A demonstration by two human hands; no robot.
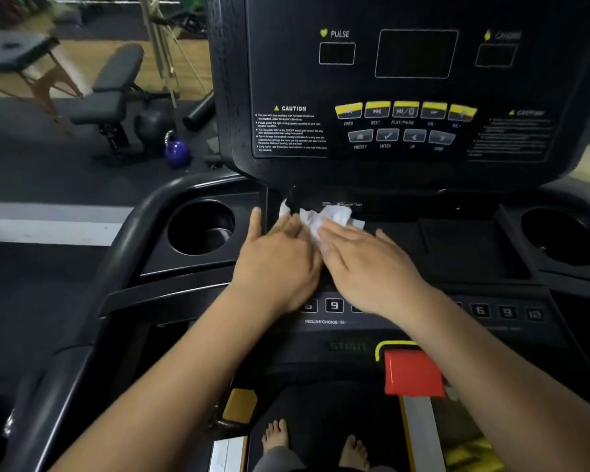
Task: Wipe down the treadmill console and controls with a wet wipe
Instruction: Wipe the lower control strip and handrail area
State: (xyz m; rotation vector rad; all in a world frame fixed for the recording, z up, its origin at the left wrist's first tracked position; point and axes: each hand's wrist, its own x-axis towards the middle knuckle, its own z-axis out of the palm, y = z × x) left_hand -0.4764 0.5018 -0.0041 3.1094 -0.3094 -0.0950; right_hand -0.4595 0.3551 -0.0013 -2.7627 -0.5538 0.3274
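A black treadmill console (pixel 406 97) fills the upper middle, with dark displays, yellow media buttons (pixel 404 110) and grey keys below them. A crumpled white wet wipe (pixel 324 218) lies on the flat tray shelf (pixel 457 247) under the console. My left hand (pixel 280 257) and my right hand (pixel 365 264) both rest flat on the wipe, fingers stretched forward, side by side. Number keys (pixel 334 305) of the lower control strip show just below my wrists, partly hidden by them.
Round cup holders sit at the left (pixel 201 226) and right (pixel 559 236) of the shelf. A red stop button (pixel 413 373) lies near my right forearm. Left of the treadmill stand a weight bench (pixel 113 86) and a purple kettlebell (pixel 177 151). My bare feet (pixel 314 444) are on the belt.
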